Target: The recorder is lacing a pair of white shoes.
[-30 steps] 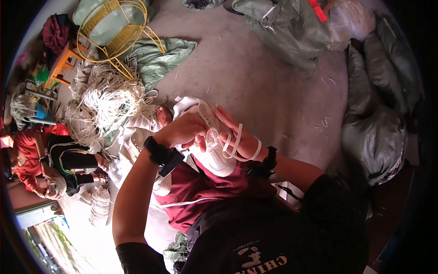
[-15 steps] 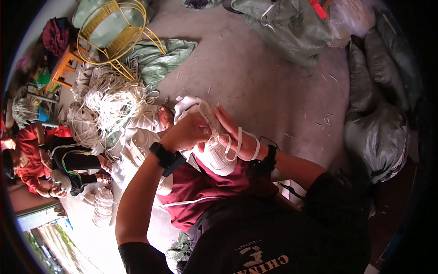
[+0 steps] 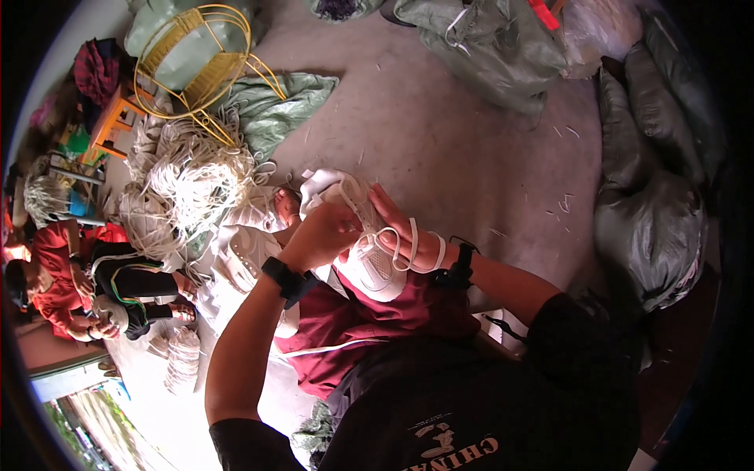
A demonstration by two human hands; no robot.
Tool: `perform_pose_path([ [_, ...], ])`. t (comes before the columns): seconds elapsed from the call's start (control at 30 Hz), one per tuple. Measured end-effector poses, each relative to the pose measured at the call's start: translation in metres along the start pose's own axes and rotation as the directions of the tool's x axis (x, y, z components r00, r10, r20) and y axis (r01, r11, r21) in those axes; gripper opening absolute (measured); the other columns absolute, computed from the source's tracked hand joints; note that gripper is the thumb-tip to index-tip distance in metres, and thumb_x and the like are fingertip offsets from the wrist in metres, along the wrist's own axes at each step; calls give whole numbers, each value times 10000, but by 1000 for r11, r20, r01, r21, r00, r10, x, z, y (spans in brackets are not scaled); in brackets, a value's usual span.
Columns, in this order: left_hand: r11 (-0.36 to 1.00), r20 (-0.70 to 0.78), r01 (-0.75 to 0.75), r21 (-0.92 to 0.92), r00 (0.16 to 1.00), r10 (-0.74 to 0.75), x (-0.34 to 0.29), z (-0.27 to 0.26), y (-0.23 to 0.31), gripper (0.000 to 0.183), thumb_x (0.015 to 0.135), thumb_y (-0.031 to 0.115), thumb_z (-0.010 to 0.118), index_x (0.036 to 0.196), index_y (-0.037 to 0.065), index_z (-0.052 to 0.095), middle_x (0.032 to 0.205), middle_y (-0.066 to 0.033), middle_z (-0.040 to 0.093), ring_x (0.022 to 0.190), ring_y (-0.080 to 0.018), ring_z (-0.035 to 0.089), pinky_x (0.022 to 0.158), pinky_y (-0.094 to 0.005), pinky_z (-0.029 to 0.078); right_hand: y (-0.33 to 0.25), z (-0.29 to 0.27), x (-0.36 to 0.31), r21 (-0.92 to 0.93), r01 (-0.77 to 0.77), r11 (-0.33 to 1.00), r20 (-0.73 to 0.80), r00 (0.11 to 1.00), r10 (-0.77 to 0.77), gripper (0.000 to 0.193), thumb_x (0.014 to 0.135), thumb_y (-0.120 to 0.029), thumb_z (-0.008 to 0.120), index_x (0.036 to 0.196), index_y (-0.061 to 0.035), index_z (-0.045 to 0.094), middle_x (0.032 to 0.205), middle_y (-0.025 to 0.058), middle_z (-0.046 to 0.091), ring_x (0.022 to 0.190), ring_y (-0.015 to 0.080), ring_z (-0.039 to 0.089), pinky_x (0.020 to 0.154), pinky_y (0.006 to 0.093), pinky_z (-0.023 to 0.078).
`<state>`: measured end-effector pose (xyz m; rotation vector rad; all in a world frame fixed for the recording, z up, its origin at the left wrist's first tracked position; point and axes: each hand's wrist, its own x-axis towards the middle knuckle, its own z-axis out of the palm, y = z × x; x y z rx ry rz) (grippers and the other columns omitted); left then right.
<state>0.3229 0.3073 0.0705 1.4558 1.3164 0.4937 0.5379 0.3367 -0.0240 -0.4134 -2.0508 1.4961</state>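
A white sneaker rests on my maroon-trousered lap, its toe toward me. My left hand is closed at the lacing rows, its fingertips pinched on a white shoelace where it meets the shoe; the exact grip is partly hidden. My right hand holds the sneaker's right side, fingers stretched along the upper and thumb near the tongue. A loose loop of shoelace hangs across the back of this hand. Another white shoe lies left of my lap, partly behind my left forearm.
A large tangle of white laces lies at the far left beside a yellow round-framed rack and a green sack. Another person in red sits at left, handling a shoe. Grey-green bags line the right side.
The view has shifted slightly. Both hands stay on the sneaker in nearly the same places, with the left fingers a little lower at the lacing.
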Motion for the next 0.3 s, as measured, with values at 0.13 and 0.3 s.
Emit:
perform_pose_path([
  [0.13,988,-91,73,138,994,-60,-10,13,4,117,822,90,594,807,3,672,595,-69,633,456,-154,597,473,-307,471,-2,-2,-2,-20,-27,999,16,999,28,699,1033,-315,397,1530,-50,-17,1587,196,-123,1475,290,-94,1179,417,91],
  [0.3,883,-358,-14,470,911,205,-25,28,1,96,828,128,642,850,46,688,640,-83,672,555,-210,654,560,-353,512,3,0,-3,38,-53,998,9,999,53,724,1017,-307,449,1540,-110,-12,1602,137,-98,1473,293,-98,1188,424,87],
])
